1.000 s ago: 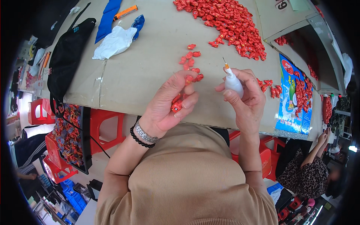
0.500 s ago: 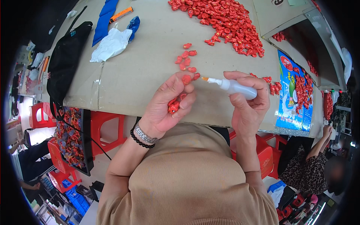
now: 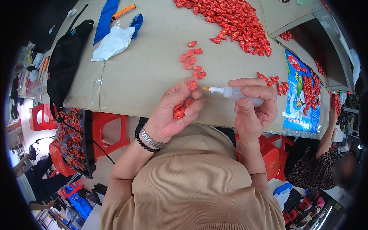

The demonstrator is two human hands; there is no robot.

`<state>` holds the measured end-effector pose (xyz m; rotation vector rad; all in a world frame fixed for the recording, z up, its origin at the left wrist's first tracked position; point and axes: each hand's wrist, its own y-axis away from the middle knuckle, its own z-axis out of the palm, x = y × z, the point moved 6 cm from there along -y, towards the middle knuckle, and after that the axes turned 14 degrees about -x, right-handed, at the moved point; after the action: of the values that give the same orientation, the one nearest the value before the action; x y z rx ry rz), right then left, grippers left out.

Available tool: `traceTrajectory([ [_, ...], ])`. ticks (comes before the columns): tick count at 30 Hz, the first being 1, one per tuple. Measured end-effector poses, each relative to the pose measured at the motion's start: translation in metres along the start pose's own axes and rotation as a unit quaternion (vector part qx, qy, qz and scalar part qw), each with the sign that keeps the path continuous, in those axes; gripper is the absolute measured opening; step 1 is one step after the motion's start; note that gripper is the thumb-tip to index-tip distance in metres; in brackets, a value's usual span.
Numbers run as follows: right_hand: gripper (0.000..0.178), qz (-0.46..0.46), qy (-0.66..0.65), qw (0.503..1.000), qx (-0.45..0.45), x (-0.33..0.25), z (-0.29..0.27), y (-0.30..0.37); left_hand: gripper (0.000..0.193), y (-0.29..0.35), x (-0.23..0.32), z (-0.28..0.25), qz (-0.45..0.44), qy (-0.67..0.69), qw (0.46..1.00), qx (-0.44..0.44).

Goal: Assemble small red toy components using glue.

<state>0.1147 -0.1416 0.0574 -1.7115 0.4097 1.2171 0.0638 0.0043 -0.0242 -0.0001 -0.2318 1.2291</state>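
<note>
My left hand [image 3: 174, 111] holds a few small red plastic parts [image 3: 180, 110]; one red part [image 3: 192, 85] is pinched at the fingertips. My right hand [image 3: 253, 109] grips a small white glue bottle [image 3: 237, 94] lying sideways, its orange nozzle tip pointing left, almost touching the pinched part. Both hands hover over the near edge of the cardboard-covered table [image 3: 145, 73]. A short row of finished red parts [image 3: 193, 61] lies on the table just beyond my left hand.
A big heap of red parts [image 3: 230, 21] lies at the far side. A blue printed bag [image 3: 303, 92] with red parts sits at right. A black bag [image 3: 71, 57], white plastic bag [image 3: 113, 42] and orange marker [image 3: 123, 12] are at left. Red stools [image 3: 109, 132] stand below; another person [image 3: 326, 161] sits at right.
My right hand turned the glue bottle from upright to sideways and brought its nozzle to the red part pinched in my left fingers. My left hand stayed about where it was.
</note>
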Motion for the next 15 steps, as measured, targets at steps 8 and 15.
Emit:
traceTrajectory([
  [8, 0.021, -0.04, 0.096, 0.995, -0.007, -0.0021, 0.0046, -0.0009, 0.025, 0.0022, -0.0056, -0.0004, -0.009, 0.043, 0.999, 0.013],
  [15, 0.017, -0.065, 0.111, 0.992, -0.016, -0.0069, 0.0082, -0.0028, 0.026, 0.0021, -0.0078, 0.0012, -0.01, 0.059, 0.998, 0.018],
])
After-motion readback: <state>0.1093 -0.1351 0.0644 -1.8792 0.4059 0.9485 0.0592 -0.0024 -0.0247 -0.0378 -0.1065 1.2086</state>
